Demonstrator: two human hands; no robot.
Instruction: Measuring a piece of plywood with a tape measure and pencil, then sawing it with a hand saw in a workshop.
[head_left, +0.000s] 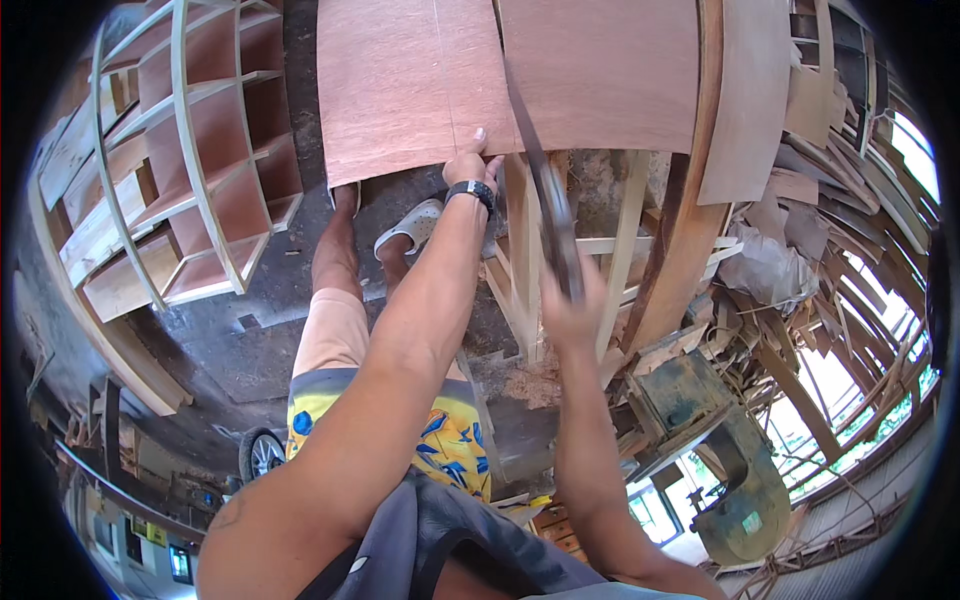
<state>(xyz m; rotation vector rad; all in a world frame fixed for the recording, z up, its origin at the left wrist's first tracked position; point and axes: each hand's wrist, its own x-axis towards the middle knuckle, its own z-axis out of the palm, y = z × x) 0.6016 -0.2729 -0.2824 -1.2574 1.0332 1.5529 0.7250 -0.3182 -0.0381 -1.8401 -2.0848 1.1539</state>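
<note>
A reddish plywood sheet [400,80] lies in front of me, with a thin dark line running along it. My left hand [472,165], a dark watch on its wrist, grips the sheet's near edge, thumb on top and the other fingers mostly hidden. My right hand [575,305], smeared by motion, is closed at the near end of a handsaw [538,160]. The long, dark blade points away from me and lies in a slit between this sheet and the plywood to its right [605,75]. The saw's handle is hard to make out.
Wooden frames with plywood panels [195,150] stand at the left. Wooden supports [625,240] hold up the plywood. Scrap boards [850,180] and a plastic bag [765,265] lie at the right, near a large green machine [740,480]. A wheel [263,455] shows at lower left.
</note>
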